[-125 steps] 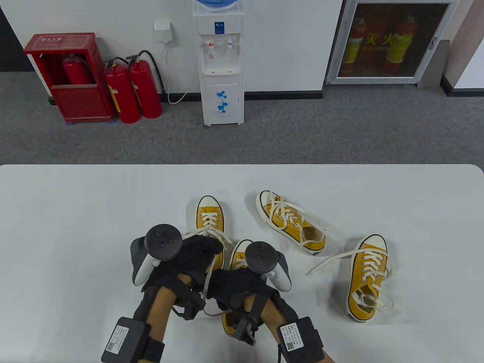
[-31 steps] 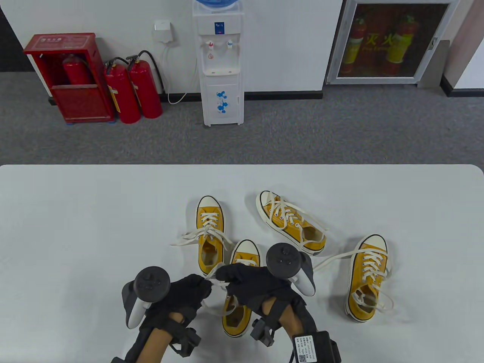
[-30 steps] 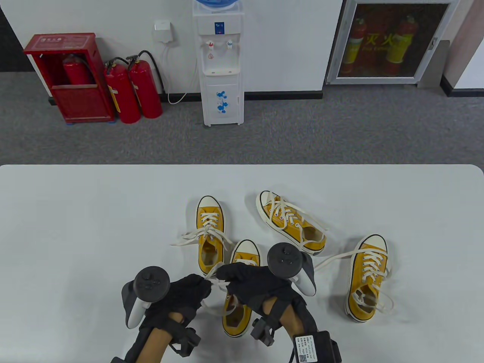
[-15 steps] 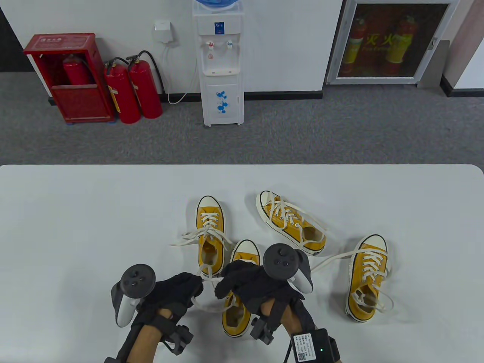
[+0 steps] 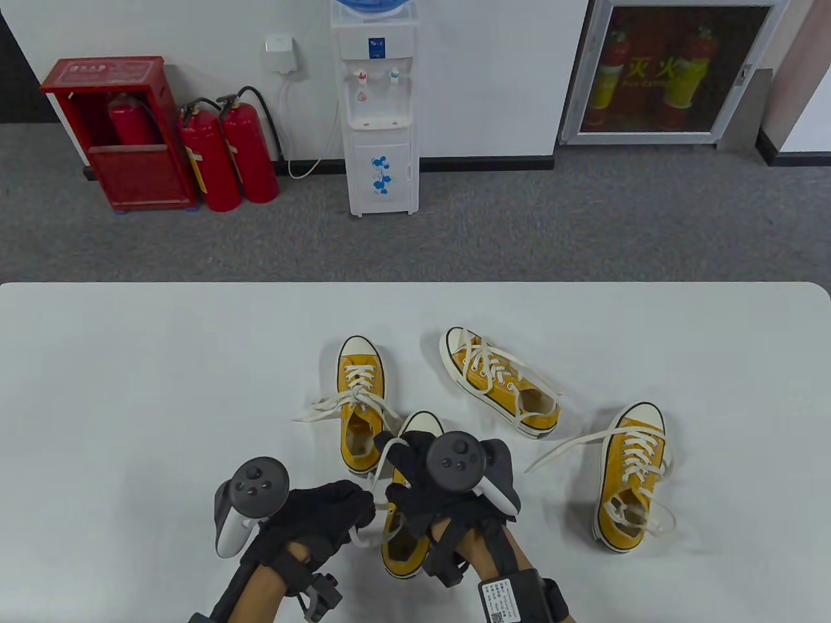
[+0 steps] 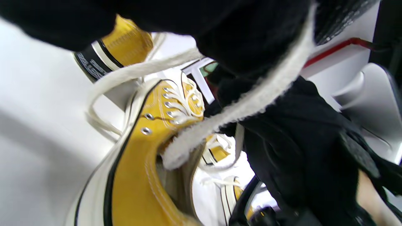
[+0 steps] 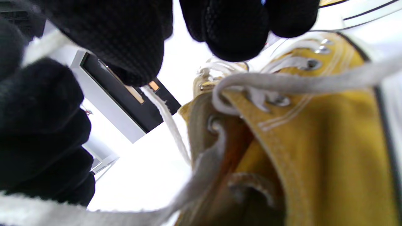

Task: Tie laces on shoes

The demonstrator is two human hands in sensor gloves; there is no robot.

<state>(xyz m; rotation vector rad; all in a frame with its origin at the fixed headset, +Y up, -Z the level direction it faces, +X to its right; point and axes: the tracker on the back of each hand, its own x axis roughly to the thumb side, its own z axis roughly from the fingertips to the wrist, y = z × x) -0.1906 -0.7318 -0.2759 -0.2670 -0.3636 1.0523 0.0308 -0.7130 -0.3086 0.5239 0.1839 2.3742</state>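
over the nearest yellow canvas sneaker (image 5: 404,538), toe pointing away, the left hand (image 5: 324,516) and right hand (image 5: 425,483) each pinch a strand of its white flat lace (image 5: 384,454), which crosses above the tongue.

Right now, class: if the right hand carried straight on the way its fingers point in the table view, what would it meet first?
Probably the left-hand far shoe: the right hand, pinching a lace, points up-left toward its heel opening. Height is unclear, so it might pass above.

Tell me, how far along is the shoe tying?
Early. No shoe shows a finished bow. In hand: left hand and right hand each hold lace above the nearest yellow sneaker. Left: three more sneakers, including the far-right sneaker, laces loose.
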